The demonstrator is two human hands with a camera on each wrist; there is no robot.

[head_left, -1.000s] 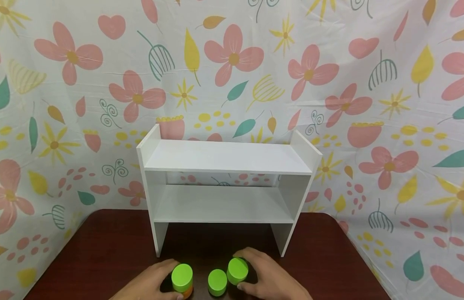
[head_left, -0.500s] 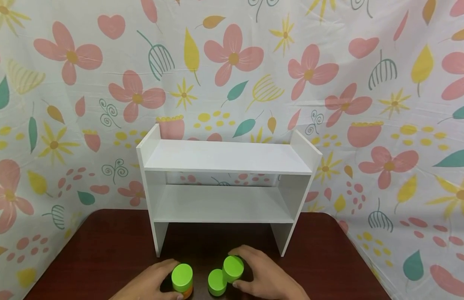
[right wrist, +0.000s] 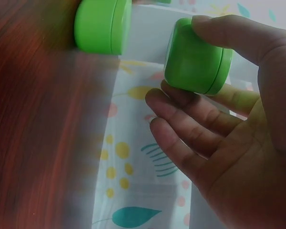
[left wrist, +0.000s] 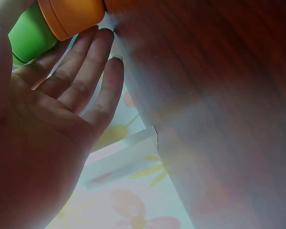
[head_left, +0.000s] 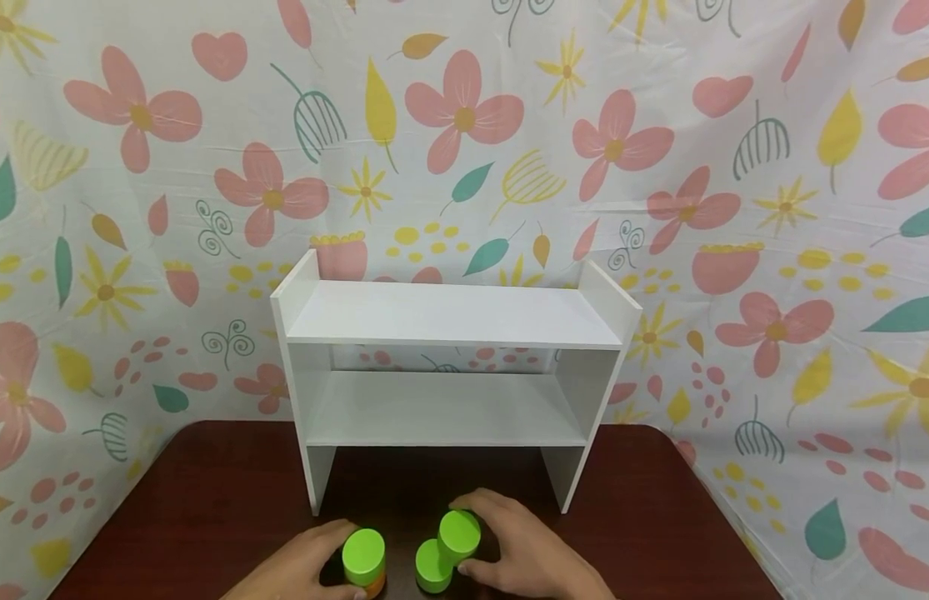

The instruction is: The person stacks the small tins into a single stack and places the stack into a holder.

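My left hand (head_left: 302,567) grips an orange jar with a green lid (head_left: 363,557) near the table's front; its orange body (left wrist: 76,16) shows at the top of the left wrist view. With thumb and fingers, my right hand (head_left: 524,546) holds a green jar (head_left: 460,537) by its sides. In the right wrist view this held jar (right wrist: 195,64) is raised off the tabletop. Between the hands a second green jar (head_left: 432,571) stands on the table, its lower left side showing. The held jar overlaps its upper right edge in the head view.
Behind the hands stands a white two-tier shelf (head_left: 449,408) with raised side panels, on the dark red-brown table (head_left: 209,492). A floral cloth (head_left: 464,208) hangs at the back and along both sides.
My right hand has moved left and slightly away from me with the green jar, which now overlaps the middle jar in view. The left hand and its jar stay in place.
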